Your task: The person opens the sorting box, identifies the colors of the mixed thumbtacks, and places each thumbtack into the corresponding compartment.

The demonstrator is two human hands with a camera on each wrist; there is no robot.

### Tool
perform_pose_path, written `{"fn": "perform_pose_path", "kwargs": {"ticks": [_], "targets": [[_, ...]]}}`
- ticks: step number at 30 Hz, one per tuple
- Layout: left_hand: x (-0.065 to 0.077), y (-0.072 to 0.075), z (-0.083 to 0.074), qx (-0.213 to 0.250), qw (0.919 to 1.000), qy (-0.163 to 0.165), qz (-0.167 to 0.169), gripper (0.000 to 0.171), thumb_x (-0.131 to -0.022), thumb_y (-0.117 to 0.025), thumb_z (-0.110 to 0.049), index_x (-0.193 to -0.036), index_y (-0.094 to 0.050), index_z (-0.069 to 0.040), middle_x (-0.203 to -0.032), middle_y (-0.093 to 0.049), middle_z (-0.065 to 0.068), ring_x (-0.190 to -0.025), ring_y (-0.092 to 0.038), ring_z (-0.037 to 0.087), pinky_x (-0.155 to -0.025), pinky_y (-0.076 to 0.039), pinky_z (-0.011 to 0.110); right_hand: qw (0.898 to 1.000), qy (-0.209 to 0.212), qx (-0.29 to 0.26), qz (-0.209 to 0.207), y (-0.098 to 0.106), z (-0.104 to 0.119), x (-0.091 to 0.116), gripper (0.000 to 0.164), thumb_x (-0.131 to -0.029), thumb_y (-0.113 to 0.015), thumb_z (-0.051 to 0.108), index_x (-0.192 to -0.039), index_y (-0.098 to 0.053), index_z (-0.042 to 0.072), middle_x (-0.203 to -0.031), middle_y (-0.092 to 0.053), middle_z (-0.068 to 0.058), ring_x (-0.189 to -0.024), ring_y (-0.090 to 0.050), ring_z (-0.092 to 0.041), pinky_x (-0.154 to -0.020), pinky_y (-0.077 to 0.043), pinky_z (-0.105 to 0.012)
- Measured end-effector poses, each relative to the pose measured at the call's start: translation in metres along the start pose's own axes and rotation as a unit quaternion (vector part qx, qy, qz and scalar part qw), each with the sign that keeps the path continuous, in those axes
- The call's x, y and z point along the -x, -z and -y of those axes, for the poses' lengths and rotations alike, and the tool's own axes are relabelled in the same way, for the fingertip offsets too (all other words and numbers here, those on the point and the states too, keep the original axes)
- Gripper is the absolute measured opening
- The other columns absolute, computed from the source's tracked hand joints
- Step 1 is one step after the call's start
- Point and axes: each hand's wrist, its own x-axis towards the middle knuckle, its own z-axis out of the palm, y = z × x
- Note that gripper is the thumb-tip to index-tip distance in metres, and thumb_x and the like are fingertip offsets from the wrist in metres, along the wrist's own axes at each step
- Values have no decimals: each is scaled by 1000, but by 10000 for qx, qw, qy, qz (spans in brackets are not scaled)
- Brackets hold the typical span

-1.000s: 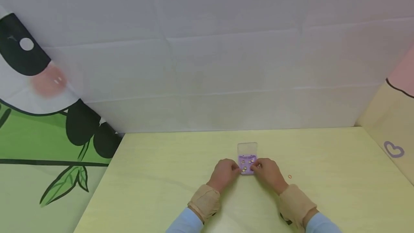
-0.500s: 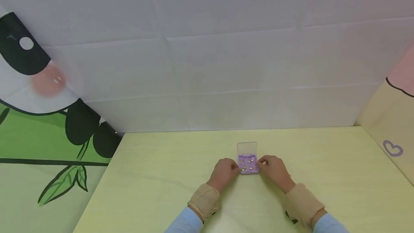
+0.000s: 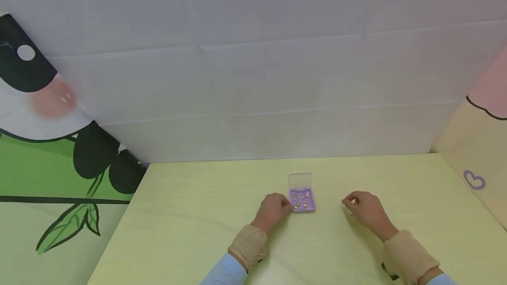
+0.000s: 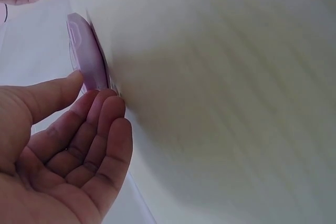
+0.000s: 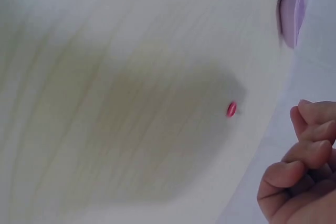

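Observation:
A small purple case [image 3: 302, 200] with a raised clear lid [image 3: 300, 180] stands on the table, holding several tiny gold-coloured round pieces [image 3: 305, 205]. My left hand [image 3: 273, 211] pinches the case's near left corner between thumb and fingertips; the left wrist view shows the case's purple side [image 4: 88, 51] beyond the fingertips. To the right of the case, my right hand [image 3: 368, 212] hovers over the table with loosely curled fingers and nothing visible in them. Near its fingertips lies one small loose piece [image 3: 350, 214], oval and red in the right wrist view [image 5: 231, 109].
The pale yellow table [image 3: 190, 214] meets a white cloth backdrop [image 3: 253, 100] behind. A printed cartoon panel [image 3: 47, 179] stands at the left, and a cream and pink panel [image 3: 475, 157] at the right.
My right hand has drawn back from the case and moved right, over to the loose piece. One more gold piece now shows at the case's near right. The left hand has stayed put.

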Motion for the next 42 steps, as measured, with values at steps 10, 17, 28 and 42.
{"fn": "perform_pose_path", "kwargs": {"ticks": [10,17,28,42], "targets": [[2,5,-11,-101,9993,311,192,16,-83,-69,-10,-83,-76,4,-82,-77,17,-77,-68,26,-73,-58,41,9997,12,236,50,7,-30,8,25,-91,-58,14,-94,-71,-7,-84,-72,-19,-61,-47,-16,-53,-41,-32],[7,4,-7,-50,9992,318,216,16,-84,-68,-9,-83,-75,5,-82,-77,18,-77,-67,27,-73,-58,43,9997,-61,227,111,-3,-36,14,23,-91,-59,14,-91,-73,-4,-87,-73,-19,-64,-49,-16,-57,-42,-33],[19,4,-5,-26,9992,292,256,15,-83,-69,-10,-83,-76,4,-81,-77,16,-75,-66,24,-71,-57,41,9996,-140,171,147,-22,-36,31,21,-90,-61,14,-91,-72,-4,-78,-72,-12,-60,-48,-15,-54,-43,-33],[31,8,-5,19,9990,231,379,16,-84,-69,-10,-83,-76,4,-82,-77,17,-76,-66,25,-71,-57,42,9991,-355,-161,-145,-24,-21,48,30,-93,-54,18,-99,-70,-7,-79,-69,-14,-59,-46,-15,-53,-41,-31]]}}
